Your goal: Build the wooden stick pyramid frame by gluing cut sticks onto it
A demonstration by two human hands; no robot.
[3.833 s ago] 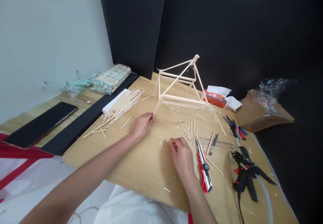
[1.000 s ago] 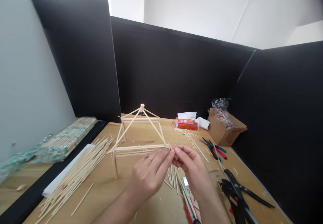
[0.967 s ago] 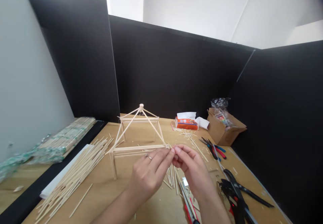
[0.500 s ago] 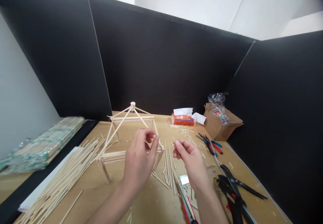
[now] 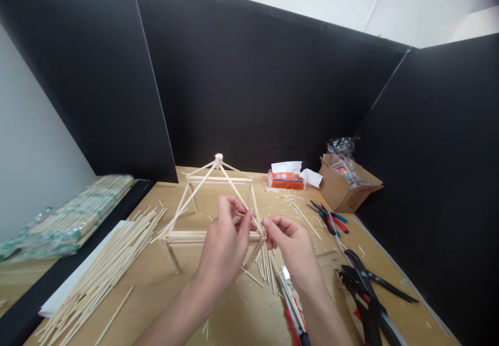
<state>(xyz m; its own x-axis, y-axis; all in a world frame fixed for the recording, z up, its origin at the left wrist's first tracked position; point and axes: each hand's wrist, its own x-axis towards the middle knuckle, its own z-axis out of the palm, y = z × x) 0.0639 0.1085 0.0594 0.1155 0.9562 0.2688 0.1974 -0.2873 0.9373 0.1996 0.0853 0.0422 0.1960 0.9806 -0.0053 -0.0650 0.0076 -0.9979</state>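
A house-like frame of thin wooden sticks (image 5: pixel 187 236) stands on the table, with sloping sticks meeting in a bundled peak (image 5: pixel 219 160). My left hand (image 5: pixel 227 237) is at its near right side, thumb and fingers closed on a sloping stick just above the corner. Beside that same corner, my right hand (image 5: pixel 293 242) has its thumb and forefinger pinched together. Whatever the right fingertips hold is too small to make out. Short cut stick pieces (image 5: pixel 268 270) lie on the table below the hands.
Long loose sticks (image 5: pixel 105 268) lie on white paper at left, near wrapped stick bundles (image 5: pixel 86 211). An orange tissue pack (image 5: pixel 287 180) and a cardboard box (image 5: pixel 343 190) stand at the back. Pliers (image 5: pixel 329 218), black cutters (image 5: pixel 366 294) and a red-handled tool (image 5: pixel 293 317) lie at right.
My left hand has closed on the frame's sloping stick near the right corner. My right hand has come up against that corner. The view has shifted slightly.
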